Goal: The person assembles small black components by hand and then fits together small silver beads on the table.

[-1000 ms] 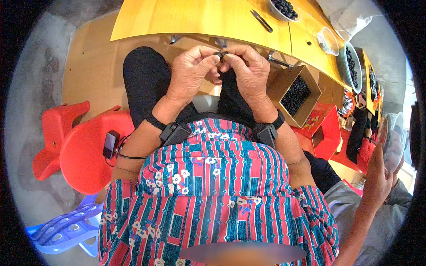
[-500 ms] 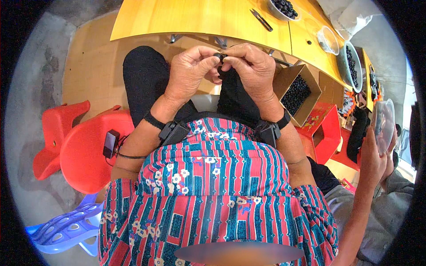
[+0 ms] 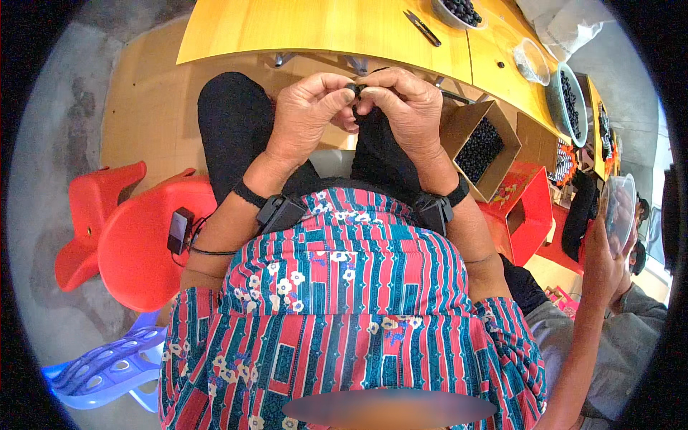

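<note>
Over my lap, my left hand (image 3: 301, 118) and my right hand (image 3: 412, 115) meet fingertip to fingertip. Pinched between them is a small black round piece (image 3: 356, 90), mostly covered by thumbs and fingers; its exact kind does not show. Close to my right wrist stands an open cardboard box (image 3: 504, 163), with many small black round pieces (image 3: 479, 150) inside. On the yellow table ahead (image 3: 322, 29) lie black thread snips (image 3: 423, 29), beyond the reach of both hands.
Toward the right of the table are a bowl of black pieces (image 3: 459, 11), a clear tub (image 3: 531, 61) and a green basin (image 3: 556, 107). A red stool (image 3: 532, 215) stands below the box. A co-worker's hand (image 3: 605, 261) holds a clear container (image 3: 620, 208). Red chairs (image 3: 136, 251) are left.
My fingers have shifted only slightly around the small black piece. On the right, the co-worker's hand and clear container have moved a little.
</note>
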The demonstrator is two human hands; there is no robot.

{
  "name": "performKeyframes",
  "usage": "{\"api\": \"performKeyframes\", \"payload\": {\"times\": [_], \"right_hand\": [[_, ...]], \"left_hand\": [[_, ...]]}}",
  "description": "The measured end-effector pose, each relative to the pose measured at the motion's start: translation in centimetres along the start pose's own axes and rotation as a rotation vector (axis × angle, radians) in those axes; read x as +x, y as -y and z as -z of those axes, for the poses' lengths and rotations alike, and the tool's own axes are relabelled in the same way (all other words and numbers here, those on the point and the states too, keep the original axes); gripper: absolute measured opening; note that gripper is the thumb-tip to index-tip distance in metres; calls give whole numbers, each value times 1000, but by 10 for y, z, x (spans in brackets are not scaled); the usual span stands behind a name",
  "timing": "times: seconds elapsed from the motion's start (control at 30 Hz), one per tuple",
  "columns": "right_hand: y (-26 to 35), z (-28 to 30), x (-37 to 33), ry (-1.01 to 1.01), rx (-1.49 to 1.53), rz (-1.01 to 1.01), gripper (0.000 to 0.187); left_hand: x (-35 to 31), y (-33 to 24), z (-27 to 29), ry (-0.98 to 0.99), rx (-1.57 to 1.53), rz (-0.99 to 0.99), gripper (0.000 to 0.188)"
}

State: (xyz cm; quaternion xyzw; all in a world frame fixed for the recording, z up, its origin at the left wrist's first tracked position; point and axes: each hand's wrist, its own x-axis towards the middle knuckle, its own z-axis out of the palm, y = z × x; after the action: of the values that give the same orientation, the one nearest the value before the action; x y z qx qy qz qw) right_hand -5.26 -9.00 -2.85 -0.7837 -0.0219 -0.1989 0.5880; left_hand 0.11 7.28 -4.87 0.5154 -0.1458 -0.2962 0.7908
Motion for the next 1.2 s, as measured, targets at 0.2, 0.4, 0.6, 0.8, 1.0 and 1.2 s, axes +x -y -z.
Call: {"api": "performKeyframes", "payload": {"times": [0.2, 0.4, 0.6, 0.8, 1.0, 1.2], "right_hand": [[0, -10, -4, -111, 0, 19, 4], [4, -10, -4, -126, -252, 126, 8], [10, -13, 0, -158, -472, 392, 12], [7, -8, -2, 36, -72, -45, 5], [-3, -21, -8, -68, 572, -282, 8], [9, -18, -4, -54, 747, -532, 8]], "left_hand": [[0, 3, -1, -5, -85, -6, 19], [0, 4, -1, 4, -138, -10, 19], [-2, 0, -1, -32, -89, -32, 19], [-3, 0, 3, -21, -61, -41, 18], [-1, 2, 0, -54, -38, -131, 15], [0, -1, 2, -69, 0, -181, 15]]}}
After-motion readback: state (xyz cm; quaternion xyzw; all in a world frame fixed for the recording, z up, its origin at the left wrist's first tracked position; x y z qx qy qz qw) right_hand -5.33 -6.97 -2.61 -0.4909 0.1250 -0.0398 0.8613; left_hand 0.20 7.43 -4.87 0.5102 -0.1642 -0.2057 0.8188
